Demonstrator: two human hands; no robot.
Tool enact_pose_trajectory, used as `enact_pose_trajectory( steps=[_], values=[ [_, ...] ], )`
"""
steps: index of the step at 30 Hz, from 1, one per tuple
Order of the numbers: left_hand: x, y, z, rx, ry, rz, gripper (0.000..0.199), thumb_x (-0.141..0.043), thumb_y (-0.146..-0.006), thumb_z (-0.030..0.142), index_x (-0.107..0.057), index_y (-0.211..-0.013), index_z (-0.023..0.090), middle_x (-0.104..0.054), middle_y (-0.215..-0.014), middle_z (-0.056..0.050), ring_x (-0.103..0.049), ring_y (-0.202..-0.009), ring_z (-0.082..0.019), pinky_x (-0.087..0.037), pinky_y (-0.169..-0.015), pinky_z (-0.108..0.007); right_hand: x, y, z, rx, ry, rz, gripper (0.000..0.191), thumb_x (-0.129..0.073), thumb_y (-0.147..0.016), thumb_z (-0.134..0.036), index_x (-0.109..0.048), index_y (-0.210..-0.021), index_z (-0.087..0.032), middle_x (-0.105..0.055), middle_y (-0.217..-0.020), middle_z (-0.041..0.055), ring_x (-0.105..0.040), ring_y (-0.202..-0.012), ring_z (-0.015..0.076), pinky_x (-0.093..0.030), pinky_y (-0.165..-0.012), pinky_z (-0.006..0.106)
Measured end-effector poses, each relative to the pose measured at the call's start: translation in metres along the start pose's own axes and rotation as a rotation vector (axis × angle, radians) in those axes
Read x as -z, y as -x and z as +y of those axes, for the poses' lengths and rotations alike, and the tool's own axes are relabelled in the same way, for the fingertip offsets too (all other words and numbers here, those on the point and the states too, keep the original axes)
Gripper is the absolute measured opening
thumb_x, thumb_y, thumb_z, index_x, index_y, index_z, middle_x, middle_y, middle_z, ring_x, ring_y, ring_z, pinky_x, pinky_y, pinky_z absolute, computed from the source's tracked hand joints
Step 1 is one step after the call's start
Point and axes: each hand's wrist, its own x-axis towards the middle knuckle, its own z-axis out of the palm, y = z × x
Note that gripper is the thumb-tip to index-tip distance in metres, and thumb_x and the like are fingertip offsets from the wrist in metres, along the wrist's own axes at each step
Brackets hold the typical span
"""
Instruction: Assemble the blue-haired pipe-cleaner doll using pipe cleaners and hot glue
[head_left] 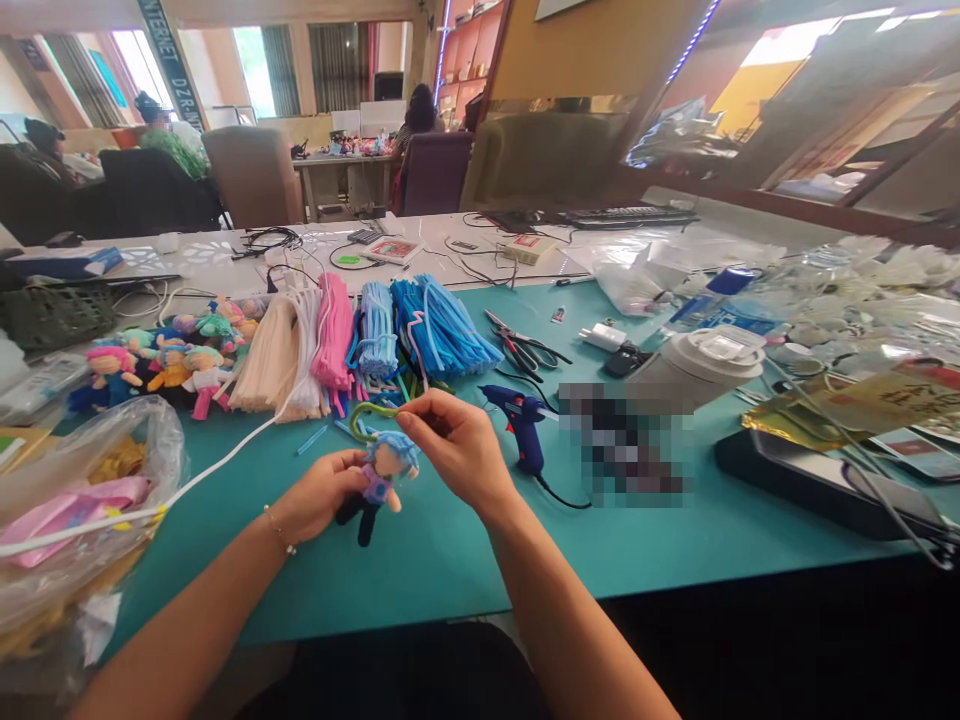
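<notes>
My left hand (339, 490) is closed around the body of a small pipe-cleaner doll (377, 480) with light blue hair, a purple top and dark legs. A green pipe cleaner (363, 421) curves in an arc just above the doll's head. My right hand (455, 440) pinches one end of that green piece between thumb and fingers. Whether the other end is fixed to the doll I cannot tell. Right of my right hand a blue glue gun (527, 425) rests on the green mat (420, 575), its cord trailing towards the front.
Behind my hands lie bundles of beige (271, 355), pink (335, 335) and blue pipe cleaners (450, 325). Finished dolls (187, 350) crowd the left. Pliers (521, 345), a white lidded cup (701, 365) and a black tray (810, 485) stand right. A plastic bag (142, 450) lies front left.
</notes>
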Motion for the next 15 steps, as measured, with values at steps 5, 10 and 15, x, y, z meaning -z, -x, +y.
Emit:
enact_pose_trajectory(
  steps=[5,10,15],
  values=[
    [0.005,-0.007,-0.014,-0.093,-0.1,0.14,0.032,-0.071,-0.065,0.024,-0.06,-0.094,0.015,-0.075,-0.076,-0.007,-0.07,-0.072,-0.022,-0.048,-0.078,-0.036,0.006,0.011,-0.009,0.054,0.139,0.062,0.016,-0.061,-0.079,-0.028,-0.064,-0.068,-0.017,-0.057,-0.063,0.0005,-0.044,-0.054,0.0108,-0.033,-0.048,0.023],
    [0.012,-0.009,-0.023,-0.2,-0.422,0.339,0.022,-0.069,-0.063,0.019,-0.062,-0.084,0.018,-0.066,-0.065,0.002,-0.06,-0.061,-0.016,-0.043,-0.063,-0.028,0.006,0.013,-0.002,-0.033,0.093,-0.008,0.018,-0.059,-0.077,-0.029,-0.06,-0.064,-0.017,-0.051,-0.058,-0.0017,-0.04,-0.053,0.0098,-0.031,-0.047,0.023],
    [0.011,-0.004,-0.009,-0.436,-0.463,0.536,0.007,-0.071,-0.065,0.023,-0.067,-0.069,0.019,-0.063,-0.069,0.0,-0.052,-0.061,-0.013,-0.037,-0.056,-0.025,0.003,0.004,0.013,-0.158,-0.021,-0.133,0.02,-0.059,-0.075,-0.034,-0.058,-0.064,-0.018,-0.05,-0.056,-0.0029,-0.04,-0.051,0.0092,-0.032,-0.047,0.023]
  ],
)
